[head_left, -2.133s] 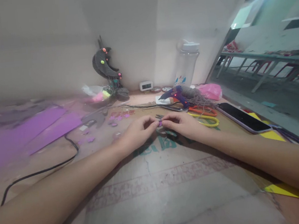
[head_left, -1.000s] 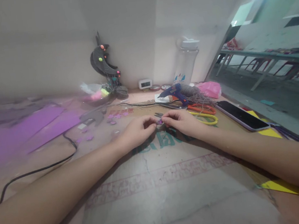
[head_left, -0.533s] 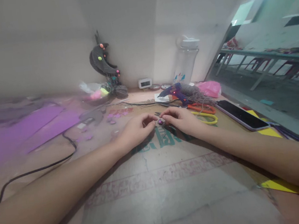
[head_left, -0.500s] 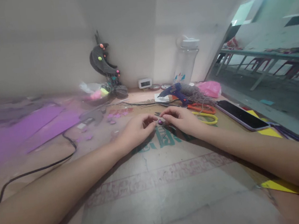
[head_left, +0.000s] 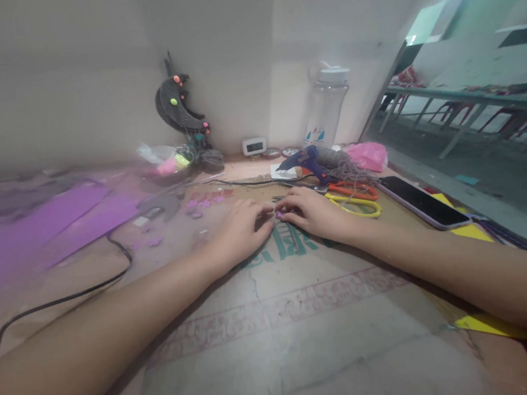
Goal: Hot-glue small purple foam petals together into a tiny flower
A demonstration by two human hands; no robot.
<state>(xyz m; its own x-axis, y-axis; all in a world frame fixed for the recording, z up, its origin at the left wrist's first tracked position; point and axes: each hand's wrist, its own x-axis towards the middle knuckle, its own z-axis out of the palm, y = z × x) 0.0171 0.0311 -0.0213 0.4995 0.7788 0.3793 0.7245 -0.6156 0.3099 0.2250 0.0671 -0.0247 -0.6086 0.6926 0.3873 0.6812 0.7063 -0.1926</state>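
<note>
A small purple piece (head_left: 279,214), perhaps a paper flower, sits between the thumb and fingers of my right hand (head_left: 310,211). Its exact shape is too small to make out. My left hand (head_left: 244,228) rests on its side just left of it, fingers curved and thumb apart, with nothing visible between them. The fingertips of both hands nearly meet above the printed board (head_left: 282,360). Left of my left hand lie several purple flower cut-outs (head_left: 204,203).
Beyond my right hand are yellow-handled scissors (head_left: 364,208), orange-handled scissors (head_left: 358,190), a blue glue gun (head_left: 304,161) and grey yarn (head_left: 345,166). A phone (head_left: 423,201) lies at the right. Purple sheets (head_left: 57,227) and a black cable (head_left: 61,302) occupy the left. A bottle (head_left: 327,108) stands behind.
The purple piece has shifted slightly left and turned in my right fingertips. My left fingertips have drawn a little away from it.
</note>
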